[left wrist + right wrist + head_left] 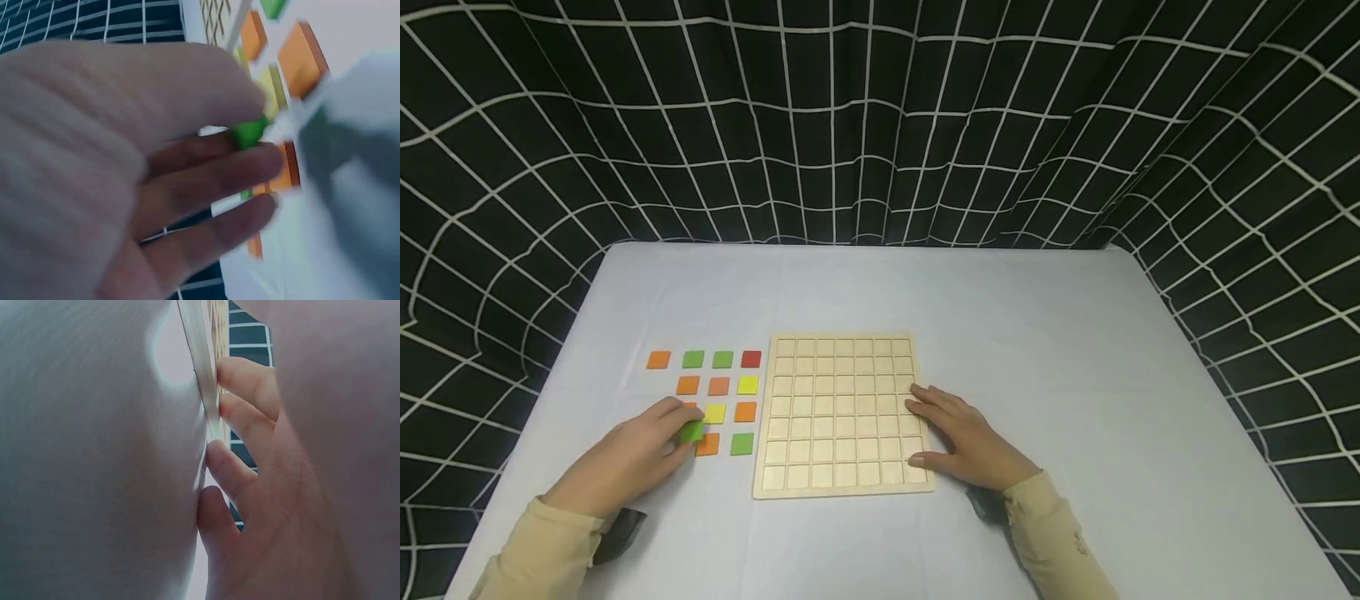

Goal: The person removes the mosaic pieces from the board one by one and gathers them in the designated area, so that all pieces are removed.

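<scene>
Between thumb and fingertips, my left hand (635, 454) pinches a green square tile (691, 432), held close over the tiles left of the board. In the left wrist view the green tile (250, 132) shows between the thumb and a finger. An orange tile (689, 407) is mostly covered by that hand. My right hand (966, 437) rests with spread fingers on the right edge of a wooden grid board (844, 493). The right wrist view has those fingertips (229, 367) at the board's edge (203, 369). The board's square cells hold no tiles.
Several flat tiles stand in loose rows left of the board, among them a red tile (751, 359), a yellow tile (748, 385) and a green tile (741, 444). All lie on a white-covered table (1037, 333). Black cloth with a white grid (850, 125) hangs behind and beside it.
</scene>
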Motion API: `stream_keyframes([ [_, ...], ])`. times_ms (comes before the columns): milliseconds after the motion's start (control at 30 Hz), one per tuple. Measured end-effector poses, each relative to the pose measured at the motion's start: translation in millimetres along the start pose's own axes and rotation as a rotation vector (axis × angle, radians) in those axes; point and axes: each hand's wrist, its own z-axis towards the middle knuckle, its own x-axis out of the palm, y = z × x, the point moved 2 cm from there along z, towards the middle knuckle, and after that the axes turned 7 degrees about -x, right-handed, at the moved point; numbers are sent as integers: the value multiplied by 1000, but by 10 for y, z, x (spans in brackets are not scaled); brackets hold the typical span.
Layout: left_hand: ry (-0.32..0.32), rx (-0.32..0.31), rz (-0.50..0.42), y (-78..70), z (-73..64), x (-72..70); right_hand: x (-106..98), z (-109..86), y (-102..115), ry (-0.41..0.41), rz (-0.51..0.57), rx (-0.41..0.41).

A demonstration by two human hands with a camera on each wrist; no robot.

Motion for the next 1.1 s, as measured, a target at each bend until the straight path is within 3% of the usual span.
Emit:
stream_keyframes([
  [133, 64, -49, 11, 122, -94, 8, -11, -12, -4, -5, -4, 6],
  [233, 97, -52, 16, 145, -105, 31, -15, -18, -1, -3, 1, 15],
  [667, 130, -43, 46, 135, -95, 84, 11, -42, 19, -6, 7, 27],
  [833, 108, -31, 95, 122, -109, 45, 23, -41, 13, -3, 1, 21],
  [1000, 23, -3, 113, 61, -87, -66, 30, -3, 24, -4, 20, -7],
  [1100, -34, 38, 100, -28, -7, -95, 43, 12, 36, -1, 23, -16],
])
